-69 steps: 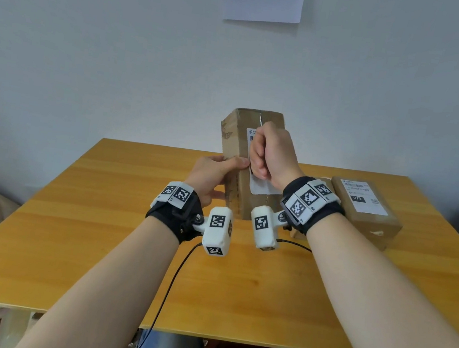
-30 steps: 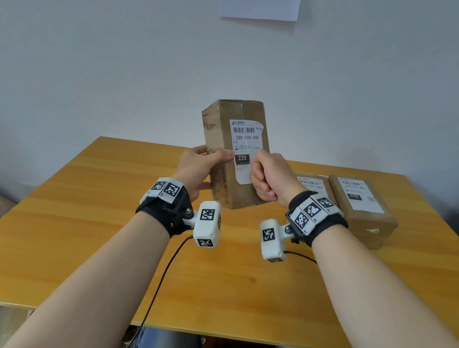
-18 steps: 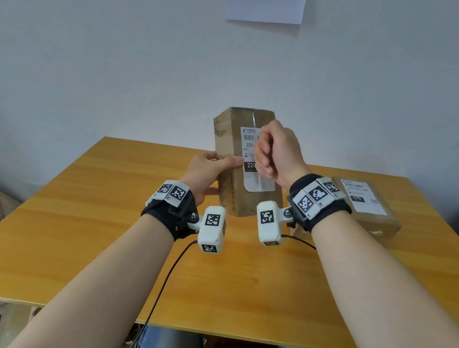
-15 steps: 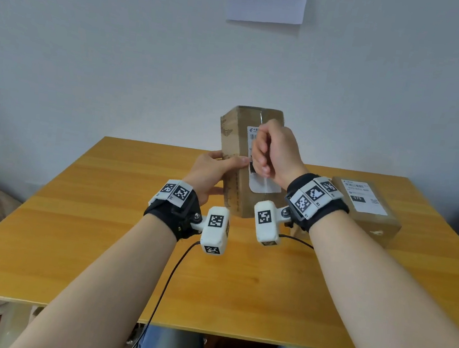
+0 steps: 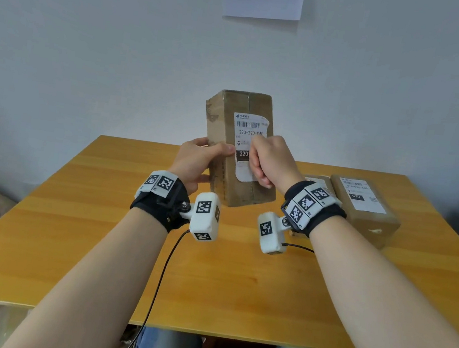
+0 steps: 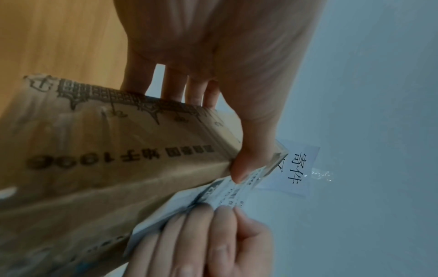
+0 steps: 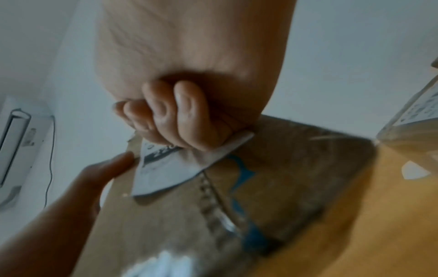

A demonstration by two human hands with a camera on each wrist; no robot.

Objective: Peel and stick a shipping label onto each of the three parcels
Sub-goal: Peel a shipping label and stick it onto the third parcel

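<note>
Since half a second ago the right hand has slid down the label, uncovering the barcode and number it then hid. Nearest, both wrists hang above the table. Left hand grips the upright parcel by its left edge, thumb across the front face, fingers wrapped behind. Right hand is clenched, knuckles and curled fingers pressed against the label's right and lower part; nothing held inside the fist that I can see. Parcel stands between the hands, long axis near vertical, slightly tilted, labelled face toward the person, its base at or just off the table, can't tell which. Label's lower edge looks lifted in the right wrist view. Beyond the right hand, two labelled parcels lie flat. Judged step: rubbing down the third label. Next move calls for pressing the loose lower edge flat, then setting the parcel down.
</note>
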